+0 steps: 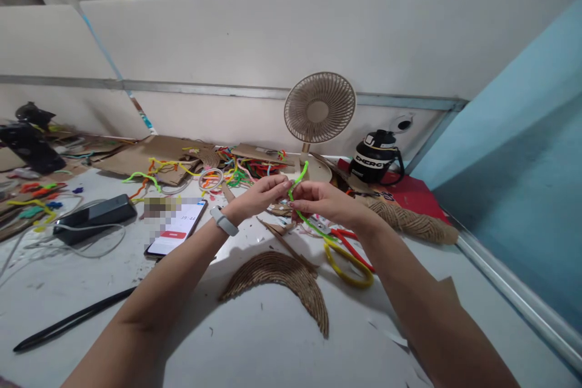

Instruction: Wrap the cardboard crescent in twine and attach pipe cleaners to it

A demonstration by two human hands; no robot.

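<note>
Between both hands, above the middle of the table, runs a bright green pipe cleaner [301, 173]. My left hand [266, 193], with a pale band on its wrist, pinches it near the upper part. Just below, the fingers of my right hand [318, 199] close on the same green stem, whose lower end trails down to the right. Beneath the hands lies a brown crescent of ridged cord [273, 267]. A loop of yellow pipe cleaner [348, 267] rests by my right forearm, beside red-handled pliers or scissors [352, 245], partly hidden.
A small fan [319, 108] stands at the back, with a heap of coloured pipe cleaners [240, 173] and cardboard [150, 154] to its left. A phone [179, 227] and a black power bank [97, 218] lie left. At right are a black jug [373, 157] and a brown roll [411, 221].
</note>
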